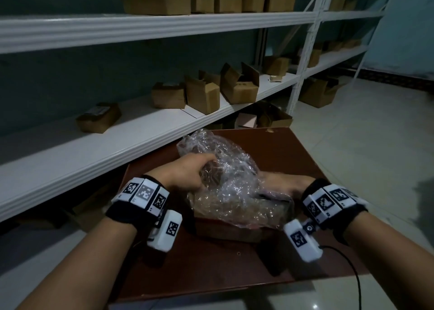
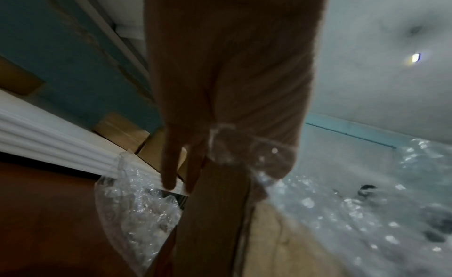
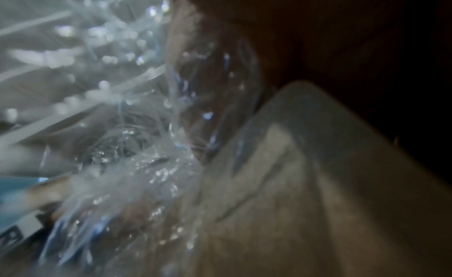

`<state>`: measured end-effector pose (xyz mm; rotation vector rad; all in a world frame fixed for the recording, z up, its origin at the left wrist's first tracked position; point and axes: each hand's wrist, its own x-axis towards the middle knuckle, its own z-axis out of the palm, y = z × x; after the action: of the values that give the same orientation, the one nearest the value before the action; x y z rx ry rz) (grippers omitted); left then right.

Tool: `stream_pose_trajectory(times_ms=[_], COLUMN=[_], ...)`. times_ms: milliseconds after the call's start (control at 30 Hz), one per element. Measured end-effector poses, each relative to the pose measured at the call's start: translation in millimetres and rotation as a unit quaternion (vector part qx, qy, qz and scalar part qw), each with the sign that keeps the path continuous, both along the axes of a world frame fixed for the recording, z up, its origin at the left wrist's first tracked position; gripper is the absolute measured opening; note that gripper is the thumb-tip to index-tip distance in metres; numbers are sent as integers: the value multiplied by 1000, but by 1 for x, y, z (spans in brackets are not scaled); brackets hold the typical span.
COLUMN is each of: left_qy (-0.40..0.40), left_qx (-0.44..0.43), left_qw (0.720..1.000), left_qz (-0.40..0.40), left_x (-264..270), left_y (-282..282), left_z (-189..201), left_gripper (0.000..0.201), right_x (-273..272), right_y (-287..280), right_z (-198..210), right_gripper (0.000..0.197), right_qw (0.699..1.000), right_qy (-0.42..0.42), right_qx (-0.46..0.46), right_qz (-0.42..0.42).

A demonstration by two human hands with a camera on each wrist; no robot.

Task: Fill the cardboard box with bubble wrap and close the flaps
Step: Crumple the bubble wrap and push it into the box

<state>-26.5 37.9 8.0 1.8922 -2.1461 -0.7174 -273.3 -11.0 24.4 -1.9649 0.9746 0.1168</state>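
An open cardboard box [image 1: 229,232] stands on the brown table [image 1: 281,150], mostly covered by a crumpled sheet of clear bubble wrap [image 1: 231,176] that bulges out of it toward the shelf. My left hand [image 1: 193,168] is at the box's left side. In the left wrist view its fingers [image 2: 171,174] run down one side of an upright flap [image 2: 210,223], the thumb on the other side under the bubble wrap [image 2: 137,213]. My right hand [image 1: 285,183] reaches in from the right, stretched flat, its fingertips hidden under the bubble wrap [image 3: 122,165] beside another flap [image 3: 318,194].
White metal shelving [image 1: 141,131] runs along the table's far-left side, holding several small cardboard boxes [image 1: 202,93]. More boxes [image 1: 317,93] sit on the pale tiled floor at the right. A black cable [image 1: 352,269] trails from my right wrist camera.
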Motion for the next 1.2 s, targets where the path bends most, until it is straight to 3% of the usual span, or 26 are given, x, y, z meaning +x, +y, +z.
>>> stream_pose_trajectory(times_ms=[133, 233, 333, 367, 433, 467, 533, 633, 700, 767, 867, 967, 1033, 1133, 1200], left_qy=[110, 185, 191, 209, 240, 242, 222, 165, 87, 24, -18, -31, -39, -80, -90], left_qx=[-126, -160, -132, -117, -83, -67, -28, 48, 77, 85, 86, 89, 71, 22, -4], left_qw=[984, 963, 961, 959, 956, 957, 964, 974, 984, 987, 989, 992, 994, 993, 992], left_qz=[-55, -114, -152, -151, -144, -144, -147, -147, -137, -138, -116, -78, -67, -83, -84], left_x=[-12, -26, -34, -33, -29, -27, -25, -23, -24, -26, -28, -27, -28, -34, -36], left_y=[6, 10, 12, 12, 12, 13, 14, 14, 11, 5, -3, -11, -14, -13, -12], left_z=[18, 33, 38, 38, 39, 41, 45, 46, 40, 29, 15, 4, 1, 3, 1], left_gripper=[65, 38, 22, 22, 24, 28, 40, 49, 49, 41, 38, 54, 49, 41, 43], right_x=[-4, 0, -1, 0, -1, -1, -1, 0, 1, 0, -4, -12, -18, -21, -19], right_y=[-2, -2, -2, -3, -8, -11, -14, -18, -18, -20, -20, -19, -18, -11, -11], right_z=[-8, -8, -14, -15, -19, -21, -25, -32, -31, -31, -30, -21, -18, -12, -13], right_gripper=[38, 38, 90, 87, 48, 38, 33, 50, 41, 52, 73, 57, 54, 82, 77], right_qw=[998, 997, 1000, 999, 999, 999, 999, 999, 999, 999, 999, 999, 995, 995, 998], right_qy=[-30, -25, 18, 27, 36, 39, 40, 31, 29, 10, -1, -17, -57, -76, -49], right_qx=[46, 51, -15, -12, -21, -23, -36, -25, -12, 25, 46, 44, 68, 66, 30], right_qz=[-36, -55, 19, 18, 5, -5, -9, 10, 22, 16, 16, -20, -46, -6, 37])
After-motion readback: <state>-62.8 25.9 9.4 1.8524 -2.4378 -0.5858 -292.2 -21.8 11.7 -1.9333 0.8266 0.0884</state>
